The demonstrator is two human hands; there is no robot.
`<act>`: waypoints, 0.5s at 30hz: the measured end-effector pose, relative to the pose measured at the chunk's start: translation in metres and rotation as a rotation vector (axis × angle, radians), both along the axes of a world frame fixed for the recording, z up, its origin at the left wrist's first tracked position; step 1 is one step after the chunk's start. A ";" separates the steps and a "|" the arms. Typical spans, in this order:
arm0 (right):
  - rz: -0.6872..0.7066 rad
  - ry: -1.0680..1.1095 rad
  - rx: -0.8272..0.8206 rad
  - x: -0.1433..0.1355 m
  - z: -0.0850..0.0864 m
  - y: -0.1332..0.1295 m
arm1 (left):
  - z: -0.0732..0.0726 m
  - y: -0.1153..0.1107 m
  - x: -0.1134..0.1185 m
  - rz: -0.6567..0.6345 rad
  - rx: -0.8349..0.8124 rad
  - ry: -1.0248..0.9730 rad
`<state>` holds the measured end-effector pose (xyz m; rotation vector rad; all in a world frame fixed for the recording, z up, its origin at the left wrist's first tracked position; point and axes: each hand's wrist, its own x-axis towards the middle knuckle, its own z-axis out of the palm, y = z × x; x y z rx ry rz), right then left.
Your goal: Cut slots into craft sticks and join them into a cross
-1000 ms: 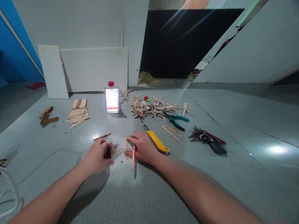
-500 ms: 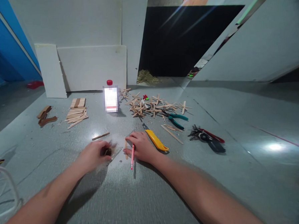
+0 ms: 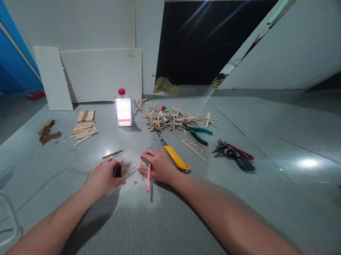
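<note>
My left hand (image 3: 103, 176) is on the grey table with fingers and thumb curled around something brown and shadowed that I cannot make out. Its thumb tip is at the near end of a clear ruler (image 3: 130, 174). Just to the right, my right hand (image 3: 158, 164) has a pink pencil (image 3: 148, 178) between its fingers, eraser end toward me. The same hand's fingertips and thumb touch a wooden craft stick (image 3: 142, 174) that lies upright in view. A darker stick (image 3: 112, 153) lies beyond my left hand. Beside my right hand rests a yellow utility knife (image 3: 176, 158), blade out.
Stacked craft sticks (image 3: 84, 132) and brown wooden pieces (image 3: 48, 133) lie at left. A red-capped bottle (image 3: 124, 111) stands behind. Crossed stick pieces (image 3: 173, 121), green-handled pliers (image 3: 201, 133), loose sticks (image 3: 195, 150) and a punch plier (image 3: 236, 155) lie to the right.
The view has shifted slightly, so everything sits a little further left and up. My left hand has opened a little around the brown thing; my right hand keeps the pencil and stick.
</note>
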<state>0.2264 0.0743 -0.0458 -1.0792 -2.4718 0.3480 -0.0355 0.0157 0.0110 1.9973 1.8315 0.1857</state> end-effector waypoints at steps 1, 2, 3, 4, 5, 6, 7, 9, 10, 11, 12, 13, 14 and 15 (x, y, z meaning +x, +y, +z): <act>0.001 -0.001 -0.001 0.000 0.000 0.000 | 0.000 0.000 0.000 -0.002 -0.003 -0.005; 0.002 -0.001 -0.001 0.000 0.000 0.000 | 0.001 0.001 -0.001 -0.006 -0.005 -0.012; 0.002 -0.001 -0.001 0.000 0.001 0.000 | 0.001 0.001 -0.001 -0.013 -0.006 -0.021; 0.002 -0.001 -0.002 0.000 0.001 0.000 | 0.000 0.000 -0.002 -0.020 -0.005 -0.031; 0.001 -0.001 -0.002 0.000 0.001 0.000 | -0.001 0.000 -0.003 -0.027 -0.002 -0.040; 0.000 -0.001 -0.003 0.000 0.001 -0.001 | -0.002 0.000 -0.003 -0.031 0.002 -0.048; 0.000 0.000 -0.003 0.000 0.002 -0.001 | -0.003 -0.001 -0.004 -0.033 0.009 -0.056; 0.000 0.000 -0.005 0.000 0.002 -0.001 | -0.006 -0.002 -0.004 -0.033 0.024 -0.075; 0.000 0.001 -0.006 0.000 0.002 -0.001 | -0.007 -0.003 -0.004 -0.032 0.030 -0.086; 0.000 0.001 -0.007 0.000 0.002 -0.002 | -0.008 -0.003 -0.004 -0.030 0.035 -0.099; -0.002 0.001 -0.008 0.000 0.002 -0.002 | -0.009 -0.003 -0.003 -0.028 0.039 -0.112; -0.003 0.002 -0.009 0.000 0.002 -0.001 | -0.010 -0.003 -0.003 -0.025 0.040 -0.126; -0.004 0.003 -0.011 0.000 0.002 -0.001 | -0.011 -0.003 -0.003 -0.021 0.037 -0.142; -0.004 0.004 -0.013 0.001 0.002 -0.001 | -0.011 -0.002 -0.003 -0.016 0.033 -0.159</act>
